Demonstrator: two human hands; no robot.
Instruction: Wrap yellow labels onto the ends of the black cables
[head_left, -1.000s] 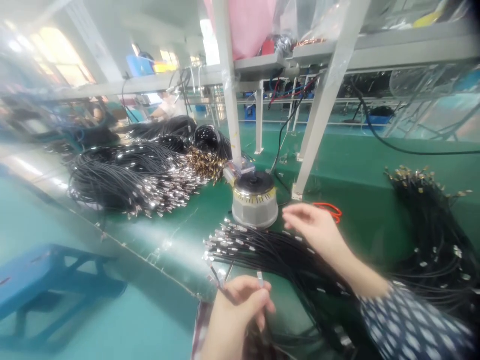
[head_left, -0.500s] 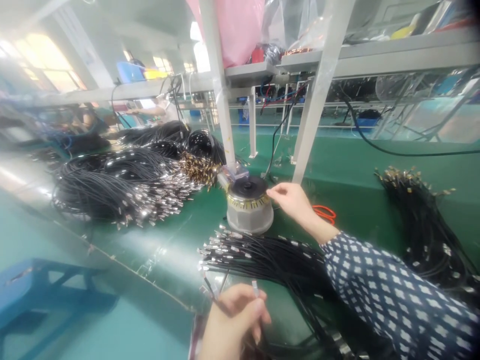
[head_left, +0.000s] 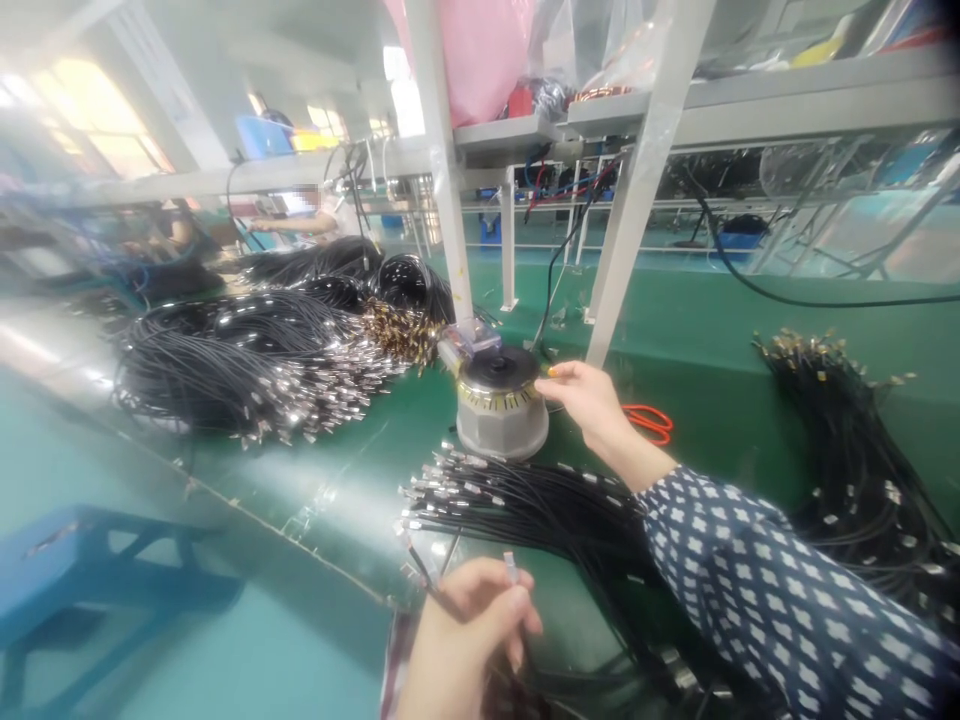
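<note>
Low in the view, my left hand [head_left: 476, 625] is closed around a black cable; its silver connector [head_left: 511, 567] sticks up beyond the thumb and index finger. Another dark cable end [head_left: 418, 560] pokes out on the left side of this hand. My right hand [head_left: 589, 400] pinches at the right rim of a round grey dispenser [head_left: 501, 428] with a black disc on top and short yellow strips around its edge. A small yellow strip [head_left: 553, 371] shows at the right fingertips. Just in front of the dispenser lies a bundle of black cables [head_left: 525, 500] with silver ends.
More black cables [head_left: 202, 370] are heaped at the left, and another bundle [head_left: 840, 430] lies at the right. Orange-handled scissors [head_left: 651, 424] rest behind my right wrist. White shelf posts [head_left: 630, 190] rise behind the dispenser. A blue stool [head_left: 82, 560] stands at the lower left.
My right fingertips have shifted slightly at the dispenser rim, and a yellow bit now shows at them. My left hand keeps its hold on the cable.
</note>
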